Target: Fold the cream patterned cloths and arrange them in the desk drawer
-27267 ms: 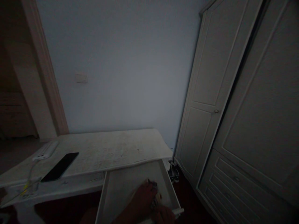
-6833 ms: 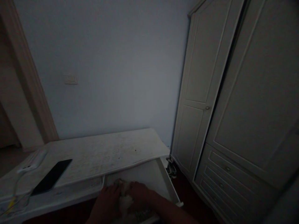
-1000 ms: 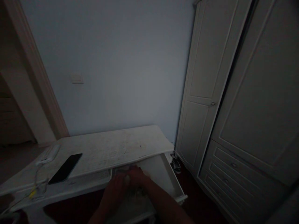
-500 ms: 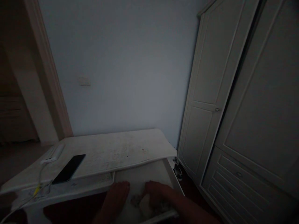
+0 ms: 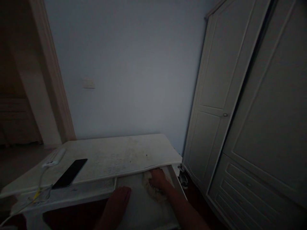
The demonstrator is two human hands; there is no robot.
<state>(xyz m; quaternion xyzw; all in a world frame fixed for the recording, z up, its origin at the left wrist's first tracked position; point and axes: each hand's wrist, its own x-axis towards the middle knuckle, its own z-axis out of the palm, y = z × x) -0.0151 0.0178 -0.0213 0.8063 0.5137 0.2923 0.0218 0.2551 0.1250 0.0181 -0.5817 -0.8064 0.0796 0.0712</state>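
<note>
My right hand (image 5: 157,179) is closed on a pale, crumpled cloth (image 5: 150,188) and presses it to the floor of the open drawer (image 5: 137,207), close to the back right. Part of the cloth shows around the fingers and under the wrist. My left hand (image 5: 120,198) is wrapped over the left side wall of the drawer, its fingertips at the inner edge. The drawer is pulled out from below the white desk top (image 5: 120,156), which has dark stains and specks.
A dark phone (image 5: 70,173) lies on the desk's left front, beside a white power strip (image 5: 54,158) with a cable. A white wardrobe (image 5: 213,105) stands to the right, with shoes (image 5: 183,179) on the floor by the desk. A blue wall (image 5: 134,70) is behind.
My right hand has moved away from me, from the drawer's front to its back, with the cloth. My left hand stays at the side wall. The view has shifted slightly.
</note>
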